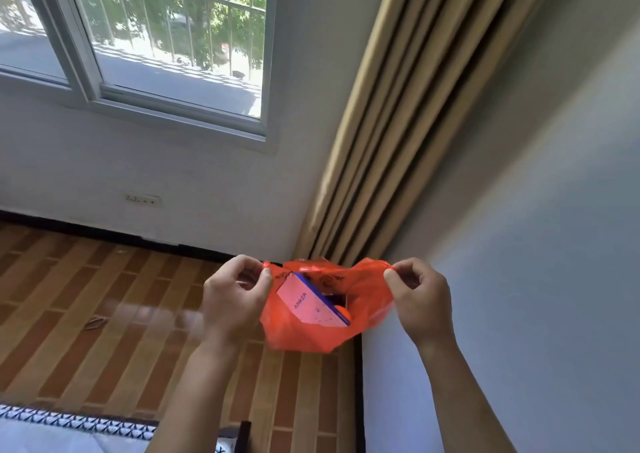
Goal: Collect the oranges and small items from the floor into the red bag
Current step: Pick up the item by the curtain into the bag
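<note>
Bright daylight enters through the grey-framed glass window [166,54], leaving the room evenly lit with soft shadows. A smeared glare streak crosses the brown brick-patterned floor [104,297]. Wide-angle distortion bends the beige pleated curtain [398,123].

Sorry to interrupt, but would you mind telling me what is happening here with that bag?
A person is holding a red bag up above the wooden floor, the left hand and right hand each pinching one side of its rim to keep the mouth open. A white box marked Anker sits inside, with something orange beside it. A small dark item lies on the floor.
</note>
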Demonstrator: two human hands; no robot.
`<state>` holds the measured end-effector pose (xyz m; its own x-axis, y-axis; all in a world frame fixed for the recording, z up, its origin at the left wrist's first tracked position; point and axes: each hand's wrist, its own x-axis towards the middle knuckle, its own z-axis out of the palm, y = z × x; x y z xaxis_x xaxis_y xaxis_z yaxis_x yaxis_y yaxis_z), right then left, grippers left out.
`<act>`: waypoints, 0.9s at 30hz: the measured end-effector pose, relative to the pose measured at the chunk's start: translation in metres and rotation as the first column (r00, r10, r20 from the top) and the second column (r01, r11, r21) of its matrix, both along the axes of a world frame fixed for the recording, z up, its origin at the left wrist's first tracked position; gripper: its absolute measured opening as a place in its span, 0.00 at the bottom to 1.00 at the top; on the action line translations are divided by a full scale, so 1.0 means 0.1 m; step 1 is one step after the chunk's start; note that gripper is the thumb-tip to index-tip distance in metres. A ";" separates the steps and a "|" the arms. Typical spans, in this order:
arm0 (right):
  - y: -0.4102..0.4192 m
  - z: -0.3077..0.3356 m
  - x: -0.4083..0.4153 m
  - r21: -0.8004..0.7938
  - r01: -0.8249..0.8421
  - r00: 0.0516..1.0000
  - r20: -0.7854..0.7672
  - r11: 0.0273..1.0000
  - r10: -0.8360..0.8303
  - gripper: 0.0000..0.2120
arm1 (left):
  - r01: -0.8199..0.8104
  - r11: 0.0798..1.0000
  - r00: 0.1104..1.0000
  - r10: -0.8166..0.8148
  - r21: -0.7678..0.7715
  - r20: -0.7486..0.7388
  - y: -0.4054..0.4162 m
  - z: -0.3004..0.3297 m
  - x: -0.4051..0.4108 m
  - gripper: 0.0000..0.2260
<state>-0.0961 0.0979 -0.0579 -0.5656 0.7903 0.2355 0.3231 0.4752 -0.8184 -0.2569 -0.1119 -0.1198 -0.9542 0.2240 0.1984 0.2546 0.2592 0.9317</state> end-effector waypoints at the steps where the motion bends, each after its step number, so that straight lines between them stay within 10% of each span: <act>1: 0.03 -0.02 -0.06 -0.002 -0.006 1.000 0.010 1.000 0.006 0.09 | 0.006 1.000 1.000 -0.006 -0.003 0.006 0.02 -0.03 -0.05 0.08; 27: 1.25 -1.57 -0.24 -0.253 -0.073 0.974 0.188 0.965 0.123 0.09 | 0.057 0.968 0.992 -0.028 -0.243 0.119 1.15 -1.16 -0.06 0.12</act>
<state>-0.1202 0.2233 -0.2153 -0.6588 0.7477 -0.0828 0.4540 0.3074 -0.8363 -0.2631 0.0027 -0.2357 -0.9558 0.2930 0.0228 0.1660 0.4744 0.8645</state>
